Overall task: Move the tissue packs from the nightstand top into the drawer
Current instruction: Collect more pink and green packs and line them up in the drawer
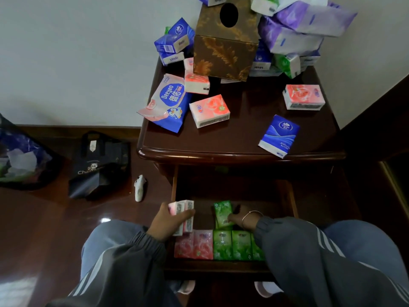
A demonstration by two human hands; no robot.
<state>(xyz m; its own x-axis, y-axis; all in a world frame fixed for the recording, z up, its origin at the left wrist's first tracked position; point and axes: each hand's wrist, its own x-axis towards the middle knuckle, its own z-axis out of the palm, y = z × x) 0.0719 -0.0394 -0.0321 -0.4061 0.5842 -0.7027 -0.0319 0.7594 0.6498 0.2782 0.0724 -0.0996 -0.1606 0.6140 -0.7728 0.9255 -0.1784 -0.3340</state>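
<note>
The dark wooden nightstand (pixel 241 149) has its drawer (pixel 212 268) pulled out below. Inside the drawer, at its left side, my left hand (pixel 164 222) grips two pink tissue packs (pixel 184 214). My right hand (pixel 242 217), wearing a bracelet, holds a green tissue pack (pixel 223 212) in the drawer's middle. Along the drawer's front stand pink packs (pixel 193 244) and green packs (pixel 232 245) in a row. On the top lie several packs: pink ones (pixel 209 110) (pixel 303 96), a blue one (pixel 278 135), a large Deeyeo pack (pixel 168 100), and blue packs (pixel 174 42) at the back.
A brown patterned tissue box (pixel 225 41) stands at the back of the top, with purple soft packs (pixel 296 29) piled to its right. On the floor to the left are a dark shopping bag (pixel 97 165), a plastic bag (pixel 20 158) and a small white object (pixel 139 187).
</note>
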